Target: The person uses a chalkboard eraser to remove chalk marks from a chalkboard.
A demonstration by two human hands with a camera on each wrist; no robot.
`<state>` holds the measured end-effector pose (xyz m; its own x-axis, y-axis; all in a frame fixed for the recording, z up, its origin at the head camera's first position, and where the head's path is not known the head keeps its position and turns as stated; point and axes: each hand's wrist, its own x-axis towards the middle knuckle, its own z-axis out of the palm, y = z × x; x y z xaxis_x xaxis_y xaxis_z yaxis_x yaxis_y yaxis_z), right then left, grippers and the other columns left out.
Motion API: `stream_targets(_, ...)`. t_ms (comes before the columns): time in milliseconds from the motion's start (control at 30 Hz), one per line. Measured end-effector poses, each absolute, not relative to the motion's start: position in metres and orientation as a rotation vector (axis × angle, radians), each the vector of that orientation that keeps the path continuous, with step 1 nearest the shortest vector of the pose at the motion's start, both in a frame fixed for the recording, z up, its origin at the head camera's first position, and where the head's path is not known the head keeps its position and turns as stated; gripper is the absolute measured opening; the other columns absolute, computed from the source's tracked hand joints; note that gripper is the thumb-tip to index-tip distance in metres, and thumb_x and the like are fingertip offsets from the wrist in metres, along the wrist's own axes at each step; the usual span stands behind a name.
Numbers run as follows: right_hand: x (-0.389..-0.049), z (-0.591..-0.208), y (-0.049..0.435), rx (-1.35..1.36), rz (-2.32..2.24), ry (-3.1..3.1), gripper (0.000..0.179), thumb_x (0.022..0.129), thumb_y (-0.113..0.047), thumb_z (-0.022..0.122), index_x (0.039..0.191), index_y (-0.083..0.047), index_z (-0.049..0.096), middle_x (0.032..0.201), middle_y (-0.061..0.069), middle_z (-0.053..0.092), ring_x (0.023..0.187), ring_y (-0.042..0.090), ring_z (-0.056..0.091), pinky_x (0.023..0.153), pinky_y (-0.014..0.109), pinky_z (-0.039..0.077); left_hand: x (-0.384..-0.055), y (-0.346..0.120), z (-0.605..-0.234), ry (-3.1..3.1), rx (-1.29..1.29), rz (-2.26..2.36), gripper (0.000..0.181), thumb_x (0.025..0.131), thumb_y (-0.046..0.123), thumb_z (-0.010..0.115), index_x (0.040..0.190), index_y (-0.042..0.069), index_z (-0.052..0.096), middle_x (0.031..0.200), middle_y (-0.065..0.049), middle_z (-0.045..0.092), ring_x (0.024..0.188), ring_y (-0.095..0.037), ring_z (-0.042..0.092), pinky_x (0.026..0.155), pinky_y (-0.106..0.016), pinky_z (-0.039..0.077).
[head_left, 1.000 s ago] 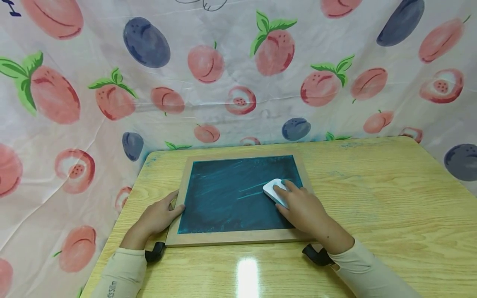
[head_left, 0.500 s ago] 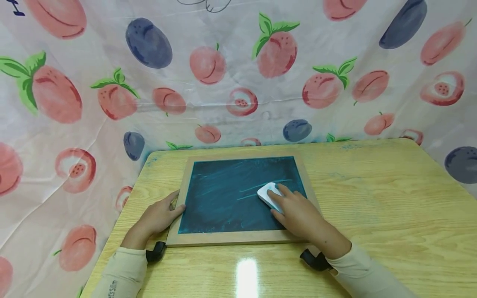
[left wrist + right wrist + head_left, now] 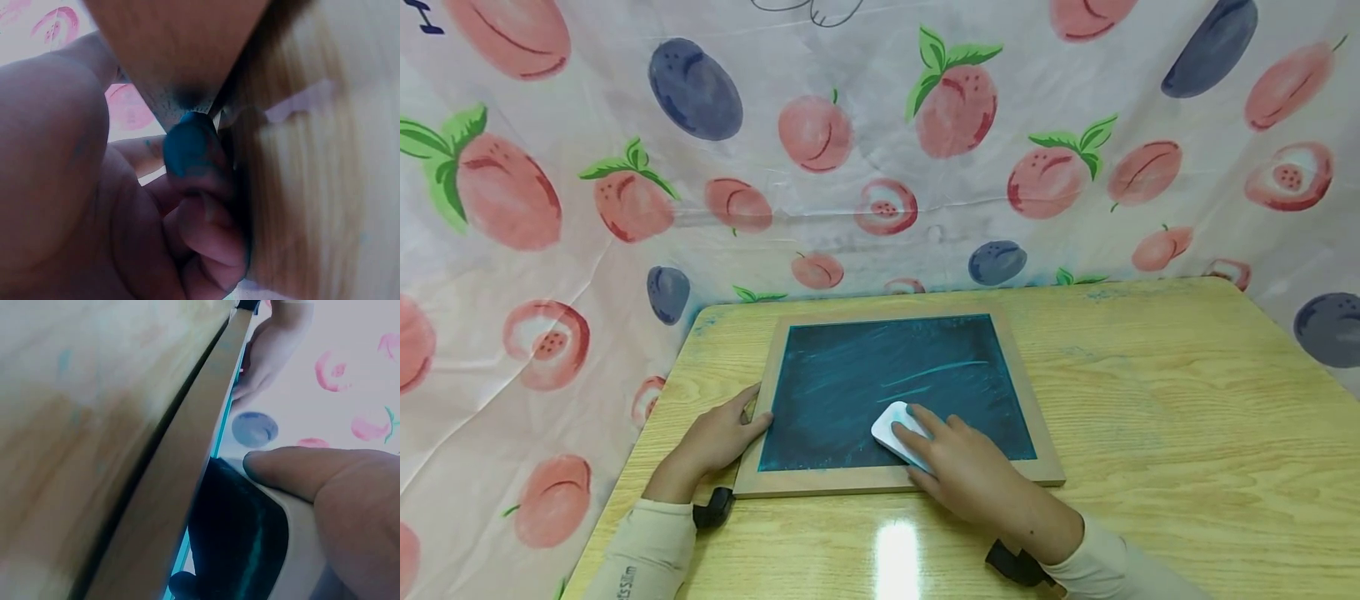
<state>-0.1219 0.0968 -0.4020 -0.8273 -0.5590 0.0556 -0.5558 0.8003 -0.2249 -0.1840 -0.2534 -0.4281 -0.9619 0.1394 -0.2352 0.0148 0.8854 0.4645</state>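
Observation:
A small chalkboard [image 3: 835,392] in a pale wooden frame lies on the table, with blue-green chalk streaks and smears across its dark face. My left hand [image 3: 718,437] grips the left side of its frame, thumb on top. Seen from the left wrist, a fingertip [image 3: 194,150] stained blue-green sits at the frame's underside, other fingers curled beneath. Near the board's lower middle my right hand [image 3: 970,467] holds a white eraser [image 3: 895,425], fingers spread over its top. The right wrist view shows the eraser's dark felt face [image 3: 240,531], marked with chalk, and the thumb along its white body.
The yellow wood-grain table [image 3: 1187,417] extends right of the board and carries faint chalk smudges. Behind and to the left hangs a white cloth [image 3: 880,92] printed with peaches and plums. Black wrist cameras [image 3: 713,507] sit on both wrists.
My right hand has swept the eraser down and to the left, from the upper right of the board to its lower middle. The left hand has stayed on the frame.

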Motion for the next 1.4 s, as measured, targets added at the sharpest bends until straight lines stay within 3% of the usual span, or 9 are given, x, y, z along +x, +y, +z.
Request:
stream_targets(400, -0.14, -0.402, 0.114, -0.849, -0.343, 3.03, 0.054, 0.096, -0.031, 0.069, 0.146, -0.017, 0.054, 0.149, 0.021, 0.048, 0.114, 0.049, 0.061, 0.087, 0.058, 0.054, -0.185, -0.253, -0.428, 2.796, 0.126, 0.692, 0.071, 0.103, 0.047, 0.051, 0.16, 0.013, 0.026, 0.081, -0.001, 0.065, 0.067, -0.012, 0.061, 0.08, -0.044, 0.051)
stream_targets(667, -0.158, -0.404, 0.136, -0.733, -0.313, 3.126, 0.055, 0.095, -0.029, 0.07, 0.145, -0.012, 0.055, 0.146, 0.025, 0.05, 0.108, 0.049, 0.064, 0.085, 0.057, 0.055, -0.185, -0.254, -0.429, 2.807, 0.134, 0.689, 0.07, 0.102, 0.046, 0.052, 0.159, 0.013, 0.028, 0.093, -0.004, 0.07, 0.074, -0.014, 0.063, 0.086, -0.049, 0.051)
stream_targets(1067, -0.161, -0.404, 0.136, -0.704, -0.326, 3.117, 0.054, 0.095, -0.028, 0.069, 0.145, -0.012, 0.055, 0.146, 0.026, 0.049, 0.109, 0.049, 0.063, 0.086, 0.058, 0.054, -0.183, -0.256, -0.429, 2.798, 0.121, 0.684, 0.071, 0.103, 0.048, 0.051, 0.16, 0.013, 0.026, 0.077, 0.0, 0.065, 0.064, -0.012, 0.06, 0.076, -0.042, 0.051)
stream_targets(1400, -0.157, -0.404, 0.132, -0.685, -0.366, 3.105, 0.053, 0.096, -0.027, 0.069, 0.145, -0.01, 0.055, 0.147, 0.028, 0.048, 0.111, 0.051, 0.062, 0.093, 0.058, 0.052, -0.184, -0.254, -0.431, 2.791, 0.127, 0.713, 0.07, 0.103, 0.047, 0.051, 0.16, 0.016, 0.026, 0.083, -0.001, 0.068, 0.067, -0.012, 0.061, 0.081, -0.045, 0.051)
